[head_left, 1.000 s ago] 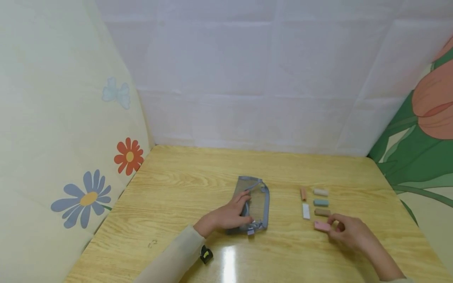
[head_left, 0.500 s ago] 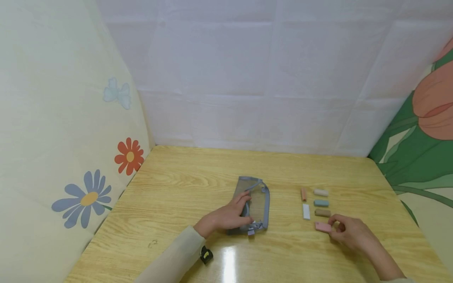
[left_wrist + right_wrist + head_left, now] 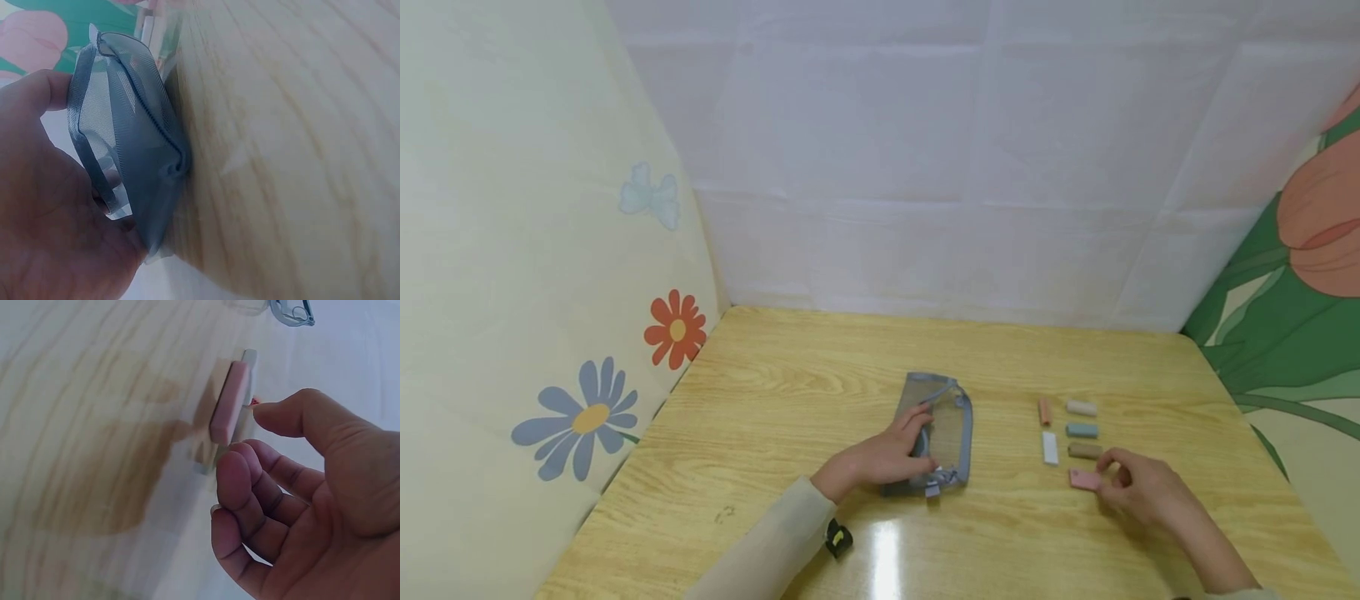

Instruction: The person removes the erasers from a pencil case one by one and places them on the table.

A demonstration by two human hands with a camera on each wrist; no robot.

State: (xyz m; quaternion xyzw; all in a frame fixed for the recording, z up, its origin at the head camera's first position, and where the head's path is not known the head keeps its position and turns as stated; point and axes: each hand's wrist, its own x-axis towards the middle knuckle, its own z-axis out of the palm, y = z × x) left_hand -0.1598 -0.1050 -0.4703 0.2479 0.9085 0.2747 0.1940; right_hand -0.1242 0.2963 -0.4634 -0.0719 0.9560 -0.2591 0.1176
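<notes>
A grey-blue mesh zipper pouch (image 3: 953, 429) lies mid-table. My left hand (image 3: 883, 457) grips it, with thumb and fingers spread across its near side; in the left wrist view the pouch (image 3: 134, 125) stands between them. At the right, my right hand (image 3: 1142, 492) is beside the right end of a pink eraser-like block (image 3: 1083, 479). In the right wrist view a gap shows between thumb and loosely curled fingers, and the pink block (image 3: 230, 403) lies just beyond the fingertips. Whether a fingertip touches it is unclear.
Beyond the pink block lie a brown block (image 3: 1084, 451), a teal block (image 3: 1082, 430) and a cream block (image 3: 1081, 408). Left of these are a white block (image 3: 1049, 448) and an orange one (image 3: 1044, 412). A small black object (image 3: 838, 539) sits beside the left sleeve.
</notes>
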